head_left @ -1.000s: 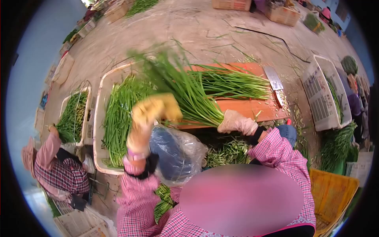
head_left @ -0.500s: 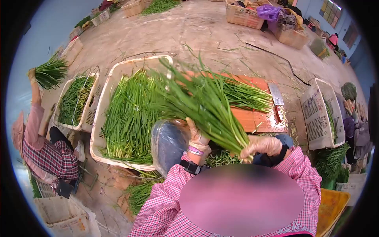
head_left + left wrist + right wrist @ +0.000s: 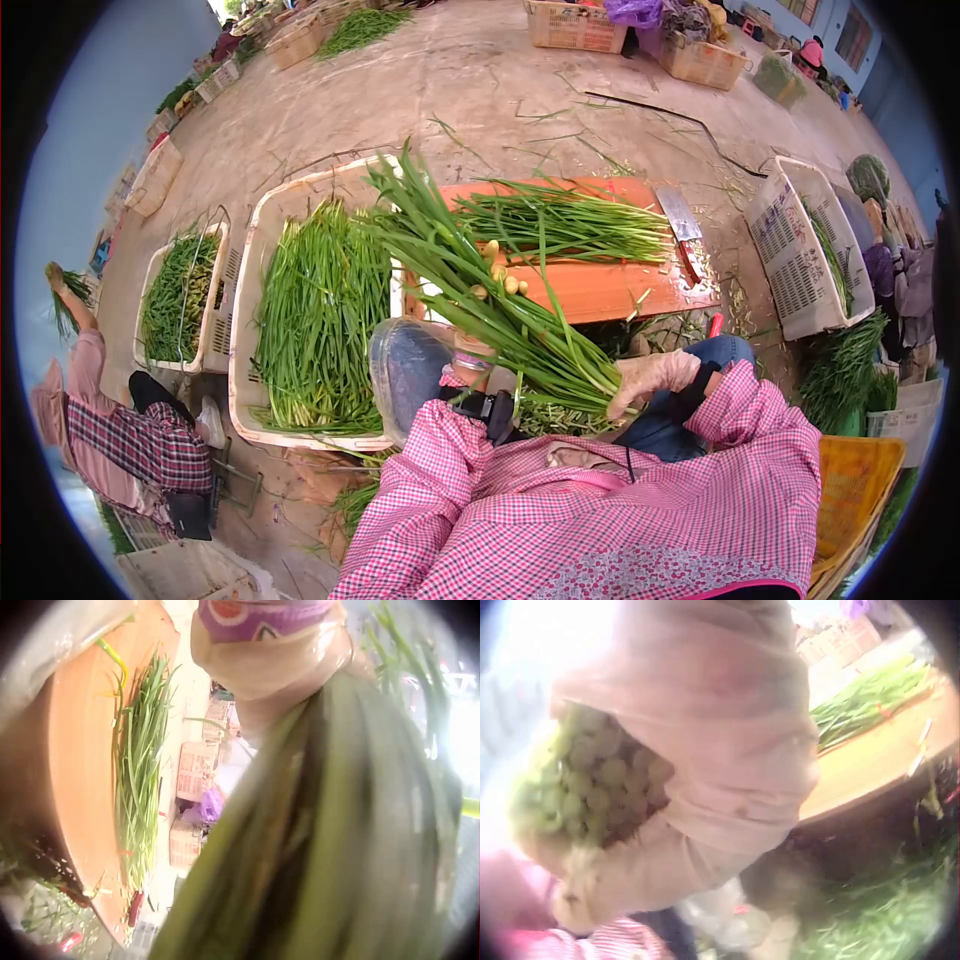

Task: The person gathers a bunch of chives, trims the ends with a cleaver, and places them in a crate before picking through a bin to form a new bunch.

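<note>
A bunch of garlic chives [image 3: 530, 335] slants across the lap, leaf tips up to the left and pale stalk ends down to the right. My gloved right hand [image 3: 650, 382] grips the bunch near its stalk ends; the packed round ends show inside the curled fingers in the right wrist view. My gloved left hand [image 3: 497, 270] is wrapped round the bunch from beneath, yellowish fingertips showing over the leaves. More garlic chives [image 3: 570, 220] lie on the orange board [image 3: 590, 295], with a cleaver [image 3: 679, 213] at its right end.
A white crate [image 3: 240, 370] of chives stands at the left, beside a smaller filled crate [image 3: 208, 350]. Another crate [image 3: 785, 265] stands at the right, above a yellow crate [image 3: 855, 490]. A seated person [image 3: 130, 430] works at far left. Trimmings lie below the board.
My right hand has drawn the bunch from over the board toward the body. My left hand has come from the crate side to grip its middle. The person at left has raised a bunch.
</note>
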### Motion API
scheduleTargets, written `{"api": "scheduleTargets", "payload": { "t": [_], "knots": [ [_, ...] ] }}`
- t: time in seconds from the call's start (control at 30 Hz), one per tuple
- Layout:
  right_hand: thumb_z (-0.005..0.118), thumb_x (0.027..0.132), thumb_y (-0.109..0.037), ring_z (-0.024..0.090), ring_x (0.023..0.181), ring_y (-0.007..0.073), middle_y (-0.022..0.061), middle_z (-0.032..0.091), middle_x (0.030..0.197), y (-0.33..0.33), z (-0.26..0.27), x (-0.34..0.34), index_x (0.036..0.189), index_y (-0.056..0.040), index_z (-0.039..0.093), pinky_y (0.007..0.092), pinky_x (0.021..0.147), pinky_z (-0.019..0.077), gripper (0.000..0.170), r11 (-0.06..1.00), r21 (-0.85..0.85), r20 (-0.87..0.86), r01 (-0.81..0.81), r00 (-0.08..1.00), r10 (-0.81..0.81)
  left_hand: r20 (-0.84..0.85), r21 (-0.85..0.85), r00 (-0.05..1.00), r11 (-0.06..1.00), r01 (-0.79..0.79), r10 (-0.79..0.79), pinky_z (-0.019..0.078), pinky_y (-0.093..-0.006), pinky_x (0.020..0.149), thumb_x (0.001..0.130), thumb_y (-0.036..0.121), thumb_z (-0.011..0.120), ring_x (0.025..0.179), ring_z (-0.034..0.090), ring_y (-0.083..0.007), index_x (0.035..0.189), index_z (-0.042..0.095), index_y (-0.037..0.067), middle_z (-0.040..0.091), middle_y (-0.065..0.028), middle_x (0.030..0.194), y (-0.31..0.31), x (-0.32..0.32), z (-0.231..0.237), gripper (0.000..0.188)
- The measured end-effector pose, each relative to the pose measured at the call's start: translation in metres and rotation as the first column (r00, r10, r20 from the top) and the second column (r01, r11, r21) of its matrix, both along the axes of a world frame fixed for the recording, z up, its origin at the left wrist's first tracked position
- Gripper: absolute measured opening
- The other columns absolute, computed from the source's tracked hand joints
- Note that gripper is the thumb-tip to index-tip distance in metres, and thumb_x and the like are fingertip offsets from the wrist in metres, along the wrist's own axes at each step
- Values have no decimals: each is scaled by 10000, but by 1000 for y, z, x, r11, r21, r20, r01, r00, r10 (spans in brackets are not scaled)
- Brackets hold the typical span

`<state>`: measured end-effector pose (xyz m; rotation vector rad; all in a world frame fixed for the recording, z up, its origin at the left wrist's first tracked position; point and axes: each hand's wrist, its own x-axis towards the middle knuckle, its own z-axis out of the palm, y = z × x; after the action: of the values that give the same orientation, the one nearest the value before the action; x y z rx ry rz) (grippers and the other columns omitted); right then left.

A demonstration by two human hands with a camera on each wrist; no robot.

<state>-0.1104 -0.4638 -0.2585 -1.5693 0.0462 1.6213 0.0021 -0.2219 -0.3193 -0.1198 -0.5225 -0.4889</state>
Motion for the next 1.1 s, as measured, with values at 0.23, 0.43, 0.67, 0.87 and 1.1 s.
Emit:
{"api": "scheduleTargets", "payload": {
  "t": [0.23,0.43,0.67,0.87,1.1],
  "knots": [
    [856,649,-146,229,1364,166,135,240,1508,24,-4,41,1486,-28,41,318,1115,215,1174,861,495,571,-116,791,-221,-148,550,963,828,-111,227,539,-411,823,846,145,635,903,636,-291,1321,453,13,632,-123,1011,28,-1,-9,525],
    [767,679,-167,547,942,154,32,573,1080,79,-33,59,1184,-14,514,290,821,458,585,758,619,570,206,546,-614,443,812,840,256,-524,314,447,-384,923,776,218,682,1067,538,-302,1291,426,-4,536,-167,1154,-1,-27,9,616],
    [568,839,-38,643,798,163,61,680,977,57,-40,26,1023,-29,652,296,732,508,202,614,681,523,399,321,-790,887,403,356,-117,-908,294,284,-436,1069,626,402,807,1267,373,-342,1380,299,-32,395,-195,1353,-41,-25,53,1007],
    [544,869,-81,619,860,199,81,654,1030,24,-56,39,1110,-34,612,330,772,486,255,888,395,890,234,145,-433,937,58,196,-423,-904,-290,117,-545,1117,574,562,775,1363,229,-360,1429,251,-11,256,-231,1452,-34,-32,69,1155],
    [561,873,-138,598,902,240,106,636,1035,34,-89,14,1114,-24,595,372,814,468,269,994,44,940,103,-341,-6,968,251,226,-402,-880,110,252,-396,1104,831,339,583,1325,330,-277,1383,375,65,367,-138,1430,-27,-64,-31,650]
  ]
}}
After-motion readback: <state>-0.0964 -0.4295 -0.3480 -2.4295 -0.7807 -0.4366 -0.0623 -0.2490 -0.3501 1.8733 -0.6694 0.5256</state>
